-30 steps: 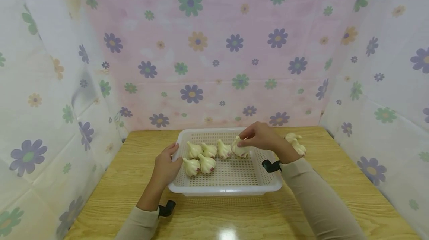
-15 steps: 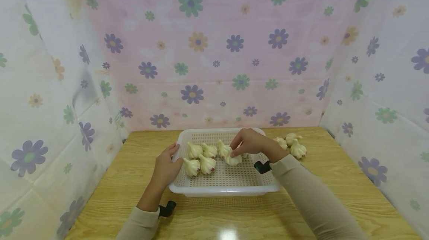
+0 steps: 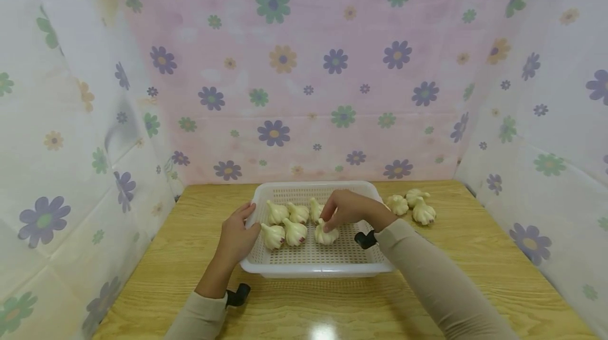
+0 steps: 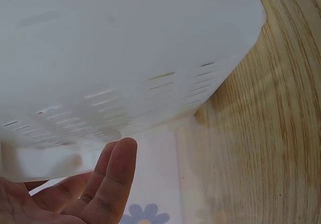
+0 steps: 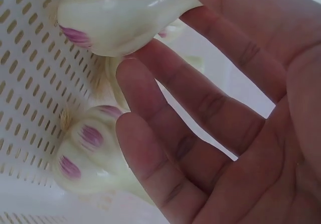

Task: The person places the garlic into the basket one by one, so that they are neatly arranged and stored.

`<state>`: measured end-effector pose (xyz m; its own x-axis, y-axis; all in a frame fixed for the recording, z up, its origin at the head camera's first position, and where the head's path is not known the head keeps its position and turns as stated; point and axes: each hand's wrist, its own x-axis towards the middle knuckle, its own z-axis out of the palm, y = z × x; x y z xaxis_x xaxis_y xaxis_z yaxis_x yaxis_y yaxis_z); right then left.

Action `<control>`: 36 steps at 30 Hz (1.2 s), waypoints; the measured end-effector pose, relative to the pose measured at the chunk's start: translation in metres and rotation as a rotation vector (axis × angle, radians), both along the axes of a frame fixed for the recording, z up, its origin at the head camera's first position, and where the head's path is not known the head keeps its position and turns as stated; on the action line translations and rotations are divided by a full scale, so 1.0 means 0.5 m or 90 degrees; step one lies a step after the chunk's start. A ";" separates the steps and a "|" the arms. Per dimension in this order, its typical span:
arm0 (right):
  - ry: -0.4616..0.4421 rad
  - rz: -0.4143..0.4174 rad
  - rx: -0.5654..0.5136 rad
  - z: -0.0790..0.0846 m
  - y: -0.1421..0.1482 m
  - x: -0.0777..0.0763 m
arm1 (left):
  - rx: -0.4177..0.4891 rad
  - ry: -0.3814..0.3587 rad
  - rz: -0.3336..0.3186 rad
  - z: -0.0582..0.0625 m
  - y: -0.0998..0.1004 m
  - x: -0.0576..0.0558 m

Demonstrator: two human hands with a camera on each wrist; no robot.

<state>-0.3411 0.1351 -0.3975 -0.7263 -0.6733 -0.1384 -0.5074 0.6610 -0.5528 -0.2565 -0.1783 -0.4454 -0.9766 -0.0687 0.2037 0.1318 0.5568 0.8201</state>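
Note:
A white slotted plastic basket stands on the table. My left hand grips its left rim, thumb on top and fingers against the outside; the left wrist view shows fingers beside the basket wall. With my right hand I pinch a garlic bulb by its stem, low in the basket. To its left lie two front bulbs, one garlic bulb being nearest it. Behind them sits a back row, including a garlic bulb; my right hand hides part of that row. Another bulb shows in the right wrist view.
Right of the basket, three more garlic bulbs lie close together on the wood-grain table. Flowered cloth hangs behind and on both sides. Dark devices sit at both wrists.
My right hand has carried the garlic bulb left and toward the front of the basket, lowering it. The bulbs right of the basket are now uncovered. My left hand stays put.

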 end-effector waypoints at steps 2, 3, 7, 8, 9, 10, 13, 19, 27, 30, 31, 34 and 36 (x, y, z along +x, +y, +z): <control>0.005 0.000 0.005 -0.002 -0.004 -0.001 | 0.000 0.000 0.000 -0.001 -0.001 -0.001; 0.011 0.003 0.006 -0.002 -0.006 -0.001 | 0.002 0.000 0.000 -0.001 -0.001 -0.001; 0.007 -0.001 0.008 -0.003 -0.014 -0.002 | 0.003 -0.001 -0.001 -0.001 -0.002 -0.001; 0.005 -0.002 0.009 -0.003 -0.015 -0.003 | 0.004 -0.002 -0.002 -0.001 -0.001 -0.001; 0.004 -0.004 0.013 -0.002 -0.017 -0.003 | 0.004 -0.003 -0.002 -0.001 -0.001 -0.001; 0.001 -0.007 0.015 -0.002 -0.018 -0.003 | 0.005 -0.004 -0.003 -0.001 -0.001 -0.001; 0.005 -0.004 0.024 -0.002 -0.022 -0.004 | 0.002 -0.005 -0.001 -0.001 -0.001 -0.002; 0.004 -0.015 0.028 -0.006 -0.028 -0.005 | -0.011 0.001 0.000 -0.003 -0.002 -0.003; 0.002 -0.040 0.046 -0.010 -0.036 -0.006 | -0.005 -0.001 -0.001 0.000 -0.001 -0.001; 0.006 -0.044 0.049 -0.011 -0.039 -0.007 | -0.005 -0.002 -0.002 0.000 -0.001 0.000; 0.006 -0.045 0.050 -0.011 -0.040 -0.007 | -0.006 -0.001 -0.002 0.000 -0.001 -0.001; 0.008 -0.048 0.051 -0.013 -0.042 -0.007 | -0.007 -0.001 -0.002 -0.002 -0.001 -0.001; 0.006 -0.053 0.050 -0.013 -0.044 -0.006 | -0.006 -0.001 -0.002 -0.002 -0.001 -0.001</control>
